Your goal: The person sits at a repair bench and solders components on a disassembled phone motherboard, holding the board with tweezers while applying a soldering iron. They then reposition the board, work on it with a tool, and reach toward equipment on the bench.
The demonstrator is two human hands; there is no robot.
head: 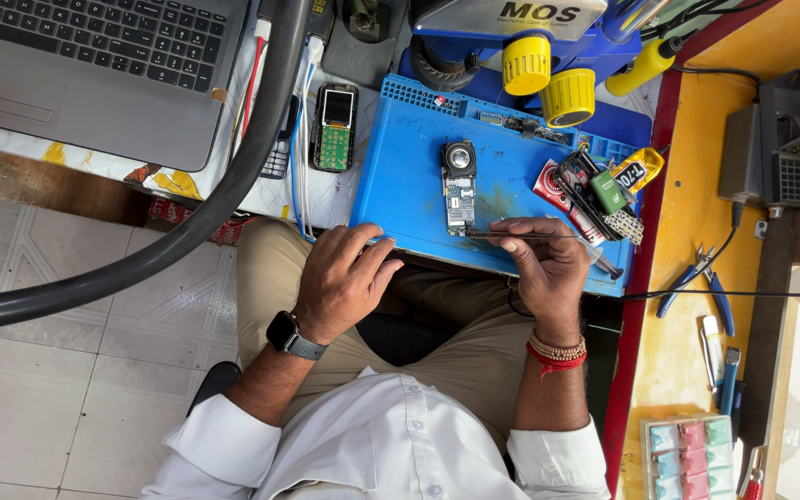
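A small phone circuit board (459,191) with a round speaker at its top lies on the blue work mat (409,167). My right hand (548,264) grips thin metal tweezers (502,235), whose tips point left at the board's lower end. My left hand (344,278) rests at the mat's near edge with its fingers loosely curled and nothing in it. A smartwatch sits on the left wrist, beaded and red bracelets on the right.
A stripped phone (335,128) lies left of the mat, a laptop (94,65) at the top left. A thick black hose (187,222) crosses the left side. A microscope with yellow knobs (539,65) stands behind the mat. Blue pliers (696,278) lie on the yellow bench.
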